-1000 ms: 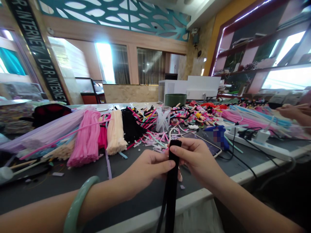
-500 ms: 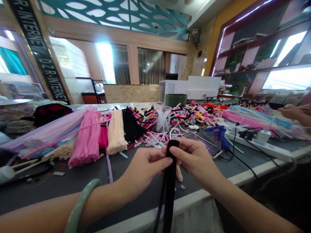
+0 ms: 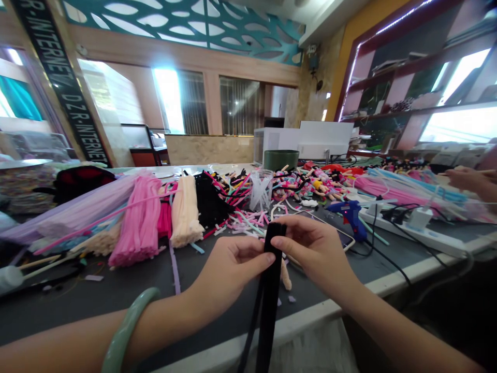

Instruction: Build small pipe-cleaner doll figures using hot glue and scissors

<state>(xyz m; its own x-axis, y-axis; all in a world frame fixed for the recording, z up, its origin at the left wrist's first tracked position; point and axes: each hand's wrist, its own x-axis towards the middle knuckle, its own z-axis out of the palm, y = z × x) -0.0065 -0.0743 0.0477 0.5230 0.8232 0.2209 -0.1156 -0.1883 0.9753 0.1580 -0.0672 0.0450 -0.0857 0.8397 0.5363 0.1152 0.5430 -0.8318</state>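
Note:
Several black pipe cleaners [image 3: 271,305], held side by side, hang from my hands past the table's front edge. My left hand [image 3: 229,264] pinches them just below the top, thumb in front. Closed on the same black strips, my right hand [image 3: 310,243] has its thumb on the front and fingertips at the upper end. One thinner black strand runs apart on the left. Behind my right hand a phone [image 3: 345,239] lies partly covered. A short beige fuzzy piece [image 3: 286,277] rests on the table just below the hands.
To the left lie bundles of pink pipe cleaners [image 3: 140,223], cream pipe cleaners [image 3: 187,212] and black ones [image 3: 212,197]. A clear cup [image 3: 261,190] stands among cut pieces. At right are a blue glue gun [image 3: 351,217], a power strip [image 3: 419,233] with cables, and another person's hand [image 3: 473,181].
My right hand has shifted slightly, its fingertips moving up to the top end of the black pipe cleaners. Their lower ends have swung a little left. My left hand stays nearly still.

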